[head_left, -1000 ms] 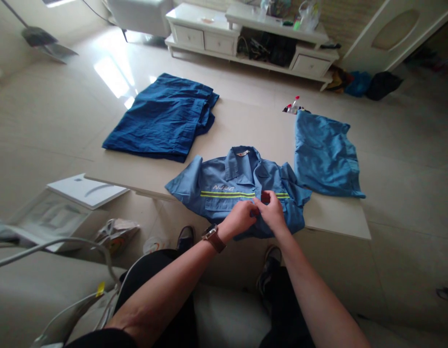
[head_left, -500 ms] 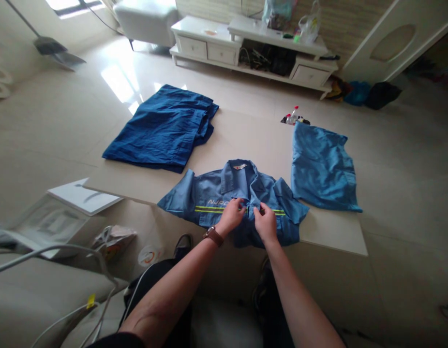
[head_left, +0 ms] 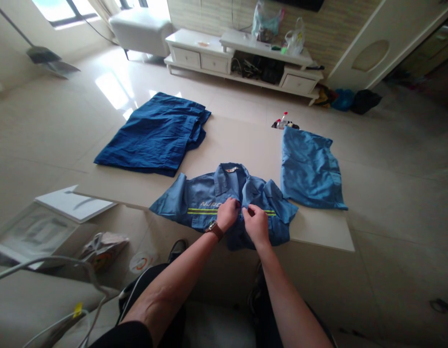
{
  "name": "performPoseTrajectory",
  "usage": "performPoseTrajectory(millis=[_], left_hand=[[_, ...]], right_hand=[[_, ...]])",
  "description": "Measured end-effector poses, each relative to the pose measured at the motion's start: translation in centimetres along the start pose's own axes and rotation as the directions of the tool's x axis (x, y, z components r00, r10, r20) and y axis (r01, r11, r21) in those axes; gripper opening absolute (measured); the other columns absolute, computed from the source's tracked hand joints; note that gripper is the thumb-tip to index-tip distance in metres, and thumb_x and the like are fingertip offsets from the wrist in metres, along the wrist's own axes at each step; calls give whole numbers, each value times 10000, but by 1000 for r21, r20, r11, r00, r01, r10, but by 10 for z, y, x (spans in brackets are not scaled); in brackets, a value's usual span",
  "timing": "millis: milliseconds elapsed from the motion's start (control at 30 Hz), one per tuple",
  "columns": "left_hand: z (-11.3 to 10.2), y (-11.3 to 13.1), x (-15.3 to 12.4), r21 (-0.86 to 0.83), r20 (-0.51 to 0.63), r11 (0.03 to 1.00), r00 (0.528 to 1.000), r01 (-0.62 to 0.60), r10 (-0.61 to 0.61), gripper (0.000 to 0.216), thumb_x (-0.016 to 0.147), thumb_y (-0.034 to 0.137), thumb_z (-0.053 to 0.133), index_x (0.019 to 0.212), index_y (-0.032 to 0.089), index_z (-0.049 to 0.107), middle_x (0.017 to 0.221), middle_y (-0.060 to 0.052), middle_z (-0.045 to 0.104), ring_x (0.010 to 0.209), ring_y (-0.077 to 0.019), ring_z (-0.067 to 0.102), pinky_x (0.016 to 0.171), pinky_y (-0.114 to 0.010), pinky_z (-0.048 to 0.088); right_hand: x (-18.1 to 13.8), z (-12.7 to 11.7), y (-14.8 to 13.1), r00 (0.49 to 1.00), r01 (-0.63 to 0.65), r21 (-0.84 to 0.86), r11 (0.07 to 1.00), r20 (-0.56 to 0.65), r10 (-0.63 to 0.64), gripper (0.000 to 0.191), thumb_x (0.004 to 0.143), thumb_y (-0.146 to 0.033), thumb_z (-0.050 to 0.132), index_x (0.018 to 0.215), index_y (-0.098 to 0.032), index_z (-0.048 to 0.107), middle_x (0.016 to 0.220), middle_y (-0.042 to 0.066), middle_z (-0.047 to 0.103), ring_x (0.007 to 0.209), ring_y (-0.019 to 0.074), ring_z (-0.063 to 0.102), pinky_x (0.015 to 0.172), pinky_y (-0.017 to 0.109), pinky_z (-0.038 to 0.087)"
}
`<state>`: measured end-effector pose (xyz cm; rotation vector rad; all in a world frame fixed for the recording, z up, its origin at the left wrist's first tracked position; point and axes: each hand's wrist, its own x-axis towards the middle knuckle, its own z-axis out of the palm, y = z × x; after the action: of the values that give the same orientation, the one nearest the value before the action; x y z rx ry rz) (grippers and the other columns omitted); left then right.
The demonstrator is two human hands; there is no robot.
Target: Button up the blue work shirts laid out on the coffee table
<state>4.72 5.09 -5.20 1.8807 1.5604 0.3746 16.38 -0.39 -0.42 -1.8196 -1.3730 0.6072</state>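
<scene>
Left hand and right hand pinch a blue shirt

The shirt lies face up at the near edge of the table, collar toward 12 o'clock, its lower part past the edge. Both hands grasp cloth at its front opening, fingertips near each other; exactly what lies between them is hidden. From the shirt, a dark blue garment lies at 10 o'clock, a lighter blue garment at 2.
</scene>
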Motion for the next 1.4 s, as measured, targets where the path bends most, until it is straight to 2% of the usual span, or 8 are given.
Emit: performPoseTrajectory(millis=[200, 367, 467, 633, 800, 1100, 1267, 1400], left_hand=[[-30, 0, -23, -175, -76, 984, 997, -36, 23, 75, 893, 153, 656, 952, 189, 686, 903, -58, 751, 849, -196, 683, 771, -290, 475], [-55, 8, -34, -391, -93, 912, 991, -124, 94, 114, 825, 86, 677, 869, 189, 696, 783, -4, 740, 712, -144, 672, 688, -243, 491], [-64, 13, -32, -432, -100, 889, 987, -155, 124, 137, 815, 75, 668, 867, 189, 722, 783, -2, 750, 708, -138, 678, 683, -240, 504], [-74, 15, -35, -459, -98, 881, 992, -118, 82, 148, 799, 66, 684, 860, 183, 751, 791, -9, 768, 721, -142, 700, 686, -240, 520], [-79, 18, -44, -358, -132, 927, 989, -111, 68, 149, 822, 94, 689, 885, 197, 778, 805, -21, 781, 728, -156, 710, 696, -258, 520], [-70, 24, -42, -157, -157, 967, 972, -201, 176, 181, 849, 129, 655, 909, 219, 800, 857, -51, 788, 791, -200, 709, 803, -309, 537], [-66, 24, -39, -201, -158, 956, 970, -215, 185, 190, 826, 121, 659, 892, 216, 810, 817, -40, 780, 758, -183, 697, 779, -292, 530], [-65, 25, -36, -303, -170, 933, 974, -194, 147, 195, 791, 96, 666, 861, 202, 813, 774, -28, 776, 708, -163, 694, 715, -266, 520]], right_hand=[[-7, -6, -6, 997, 75, -21, 997, 6, -75, 219, 884, -332, 581, 861, -180, 737, 886, 108, 746, 769, 226, 677, 738, 331, 513], [-9, -8, -14, 1000, 1, 90, 996, 29, -3, 194, 850, -362, 638, 851, -183, 713, 796, 69, 736, 697, 208, 655, 698, 317, 499], [-7, -8, -18, 998, -25, 138, 990, 54, 17, 201, 841, -385, 652, 789, -193, 681, 728, 38, 707, 650, 191, 621, 663, 305, 476], [-3, -3, -17, 993, -113, 262, 958, 50, 104, 252, 786, -436, 707, 796, -184, 701, 755, 44, 725, 682, 198, 637, 691, 317, 494], [-4, 0, -12, 969, -246, 429, 869, 121, 214, 300, 718, -465, 770, 782, -176, 721, 745, 40, 726, 668, 188, 636, 655, 305, 511], [-6, -9, -5, 974, -225, 385, 895, 90, 206, 333, 720, -486, 764, 818, -167, 749, 786, 63, 753, 705, 212, 677, 657, 325, 556], [-7, -8, -1, 980, -197, 364, 910, 72, 183, 371, 760, -503, 720, 896, -161, 767, 857, 88, 778, 772, 235, 708, 711, 349, 583], [-8, -8, 0, 991, -137, 343, 929, 42, 130, 305, 827, -432, 617, 899, -177, 768, 910, 93, 780, 847, 247, 715, 805, 373, 581]])
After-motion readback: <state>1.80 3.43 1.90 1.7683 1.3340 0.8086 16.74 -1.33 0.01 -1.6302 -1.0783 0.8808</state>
